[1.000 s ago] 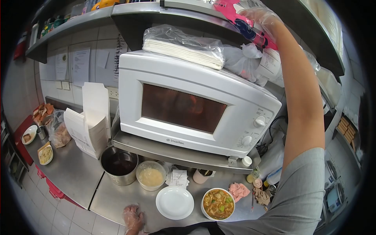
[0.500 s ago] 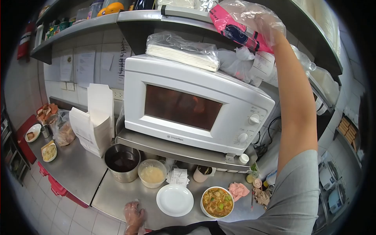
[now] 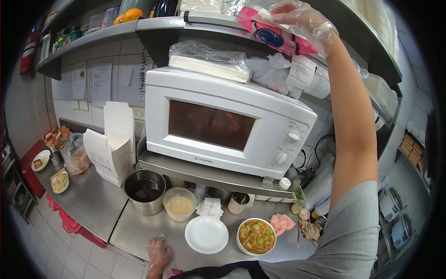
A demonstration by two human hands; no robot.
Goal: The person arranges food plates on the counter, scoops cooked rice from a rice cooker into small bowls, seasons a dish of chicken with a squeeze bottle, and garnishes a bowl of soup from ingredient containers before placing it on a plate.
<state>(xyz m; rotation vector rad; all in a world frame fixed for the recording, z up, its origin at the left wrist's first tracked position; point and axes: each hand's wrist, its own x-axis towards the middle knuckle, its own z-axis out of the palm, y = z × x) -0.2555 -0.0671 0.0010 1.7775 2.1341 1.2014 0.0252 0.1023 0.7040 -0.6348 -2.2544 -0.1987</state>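
My right hand [image 3: 302, 21], in a clear plastic glove, is raised at the upper shelf with its fingers closed at a pink packet [image 3: 274, 37] with a dark blue print; something whitish shows at the fingertips. My left hand [image 3: 159, 253], also gloved, rests near the counter's front edge, fingers partly bent, holding nothing visible. To its right lie an empty white plate [image 3: 206, 235] and a white bowl [image 3: 256, 236] of noodles or stew with green pieces.
A white microwave [image 3: 223, 123] stands on a raised metal shelf. Below it are a steel pot [image 3: 144, 191], a tub of pale liquid [image 3: 179, 204] and a pink crumpled cloth [image 3: 282, 223]. White cartons [image 3: 109, 153] stand at left; a metal shelf [image 3: 160, 23] runs overhead.
My right hand has shifted left and turned so its fingers show at the top of the pink packet. The packet has moved slightly left. My left hand stays near the counter edge.
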